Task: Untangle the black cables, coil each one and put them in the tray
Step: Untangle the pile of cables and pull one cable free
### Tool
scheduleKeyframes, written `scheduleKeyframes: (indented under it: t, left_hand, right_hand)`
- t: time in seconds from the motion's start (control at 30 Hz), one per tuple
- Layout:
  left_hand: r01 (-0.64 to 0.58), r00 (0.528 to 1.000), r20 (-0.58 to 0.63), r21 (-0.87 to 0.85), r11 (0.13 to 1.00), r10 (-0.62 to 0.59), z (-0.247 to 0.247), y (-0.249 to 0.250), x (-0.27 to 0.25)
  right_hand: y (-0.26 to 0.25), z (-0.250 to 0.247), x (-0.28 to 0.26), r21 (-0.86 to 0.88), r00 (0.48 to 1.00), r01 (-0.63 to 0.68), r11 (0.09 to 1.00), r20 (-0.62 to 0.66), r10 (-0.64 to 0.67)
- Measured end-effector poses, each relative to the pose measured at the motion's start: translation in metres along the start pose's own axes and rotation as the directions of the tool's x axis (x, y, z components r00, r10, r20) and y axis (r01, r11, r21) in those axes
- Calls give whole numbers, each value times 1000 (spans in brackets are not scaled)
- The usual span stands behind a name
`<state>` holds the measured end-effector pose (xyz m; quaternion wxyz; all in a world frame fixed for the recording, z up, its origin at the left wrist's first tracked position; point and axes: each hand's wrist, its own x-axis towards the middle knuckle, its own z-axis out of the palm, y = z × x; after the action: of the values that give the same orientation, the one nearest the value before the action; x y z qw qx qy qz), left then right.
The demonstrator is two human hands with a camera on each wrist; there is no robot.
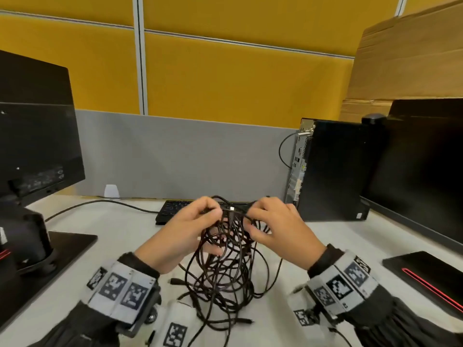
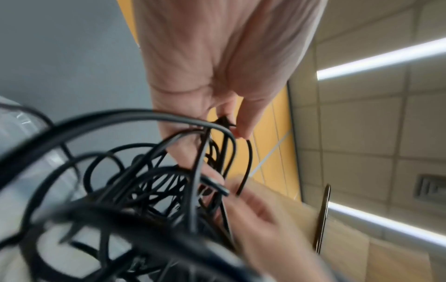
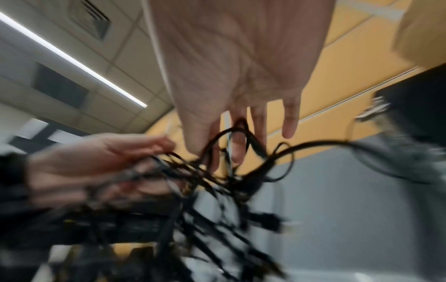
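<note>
We hold the tangle of black cables (image 1: 225, 256) lifted off the white desk (image 1: 105, 229) at 6 o'clock; our left hand (image 1: 185, 236) and right hand (image 1: 275, 229) pinch strands at its top. Best to free one connector end (image 1: 231, 209) and feed it gently through loops, never yanking. No tray shows.

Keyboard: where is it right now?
Head view: the black keyboard lies centre-back on the desk, behind the left hand and the cable tangle, left of the PC tower.
</note>
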<state>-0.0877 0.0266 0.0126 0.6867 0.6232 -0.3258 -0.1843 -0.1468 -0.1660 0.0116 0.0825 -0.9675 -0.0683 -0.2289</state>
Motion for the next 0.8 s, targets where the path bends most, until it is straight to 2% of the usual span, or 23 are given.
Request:
scheduleKeyframes:
  t: [0.07,0.17,0.27,0.33,0.43,0.5,0.57,0.63,0.7,0.77,0.8]
  left_hand:
    - [2,1000,26,-40,999,-1,-3,7,0]
    - [-50,999,-4,-32,998,50,-1,4,2]
    - [-132,989,-60,72,989,137,6,-5,4]
    - [-179,974,-132,66,982,186,12,-8,5]
    - [-212,952,-223,20,977,211,18,-11,6]
    - [-197,954,-226,15,980,196,21,-16,5]
    - [-194,957,-210,51,980,201,24,-23,3]
    - [-172,966,-173,125,977,192,26,-30,2]
    - [-160,971,-136,244,956,197,23,-36,5]
    - [-147,975,-93,405,903,200,17,-40,8]
    - [-128,980,-77,473,872,186,15,-40,10]
  right_hand:
    - [15,4,-4,81,992,-82,993,100,74]
    - [21,8,-8,45,985,-96,994,151,88]
    - [13,1,-8,136,984,-70,988,170,47]
    - [6,1,-6,151,979,-42,988,203,11]
    - [1,8,0,193,994,-51,980,108,31]
    - [1,11,6,329,998,-59,942,2,62]
    - [0,13,10,463,994,-68,883,-42,99]
    - [0,15,12,489,992,-86,868,-41,121]
    - [3,17,13,421,988,-119,899,-42,150]
    - [4,3,15,351,975,-147,925,-104,195]
    - [4,-9,16,389,970,-143,910,-130,208]
